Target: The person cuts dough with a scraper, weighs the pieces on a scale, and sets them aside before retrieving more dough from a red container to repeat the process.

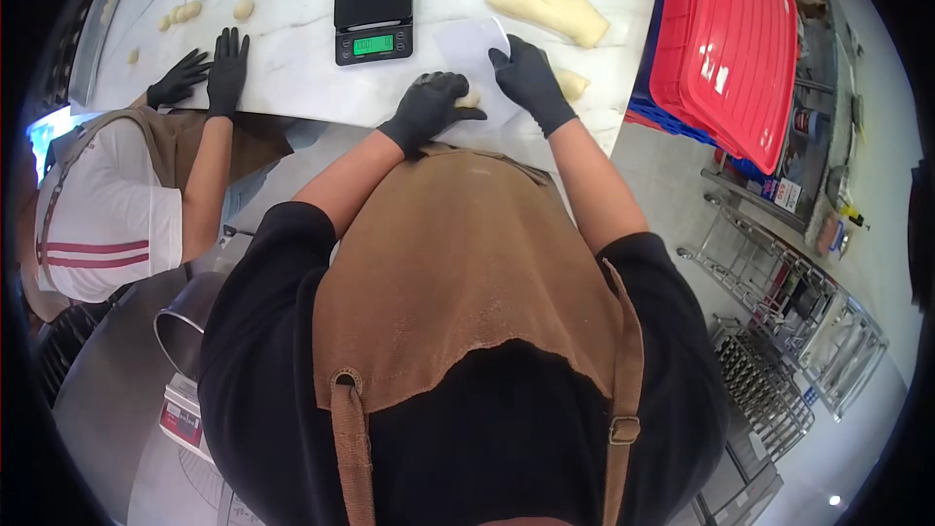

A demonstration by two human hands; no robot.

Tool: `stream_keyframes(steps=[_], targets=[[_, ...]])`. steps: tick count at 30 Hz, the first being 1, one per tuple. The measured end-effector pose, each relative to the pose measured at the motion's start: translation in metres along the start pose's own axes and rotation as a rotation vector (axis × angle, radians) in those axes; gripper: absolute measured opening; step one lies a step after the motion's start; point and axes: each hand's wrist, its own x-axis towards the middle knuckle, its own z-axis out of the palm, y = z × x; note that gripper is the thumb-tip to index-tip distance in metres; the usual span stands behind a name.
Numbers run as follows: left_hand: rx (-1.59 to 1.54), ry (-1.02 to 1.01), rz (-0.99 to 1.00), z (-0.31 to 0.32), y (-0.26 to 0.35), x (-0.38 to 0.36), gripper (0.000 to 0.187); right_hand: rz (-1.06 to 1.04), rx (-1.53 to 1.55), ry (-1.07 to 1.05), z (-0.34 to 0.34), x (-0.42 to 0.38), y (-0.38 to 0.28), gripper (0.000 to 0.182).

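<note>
**Dough Portioning: Current Step and Next Move**

The left hand point(429, 109), black-gloved, is at the front edge of the table point(292, 68), upper centre of the frame. Its fingers are curled, with thumb and forefinger closing on a small dough piece point(469, 99). The right hand point(531, 80), just right of it, pinches the edge of a thin white sheet point(472, 44), probably a scraper, between thumb and fingers; the far side of the grip is hidden.

The scale point(374, 10) stands above and left of the hands, display lit, nothing on its platform. The large dough mass point(548, 5) lies above the right hand; a smaller dough lump point(572, 85) sits just beside that hand, partly covered by it.

Step in hand, as judged: separating a portion. The next move calls for lifting the piece clear of the sheet and setting it centrally on the platform, without the glove bearing on it; soft dough may stick.
</note>
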Motion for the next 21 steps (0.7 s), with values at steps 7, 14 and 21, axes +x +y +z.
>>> stream_keyframes(steps=[7, 14, 21], targets=[[-0.127, 0.493, -0.347, -0.109, -0.058, 0.06, 0.032, 0.101, 0.432, 0.306, -0.034, -0.032, 0.041, 0.029], [-0.024, 0.059, 0.197, 0.012, -0.024, 0.059, 0.074, 0.309, 0.224, 0.304, -0.119, -0.065, 0.081, 0.028], [0.19, -0.149, 0.07, 0.066, 0.03, 0.089, 0.05, 0.557, 1.392, 0.17, -0.045, -0.06, 0.116, 0.05]])
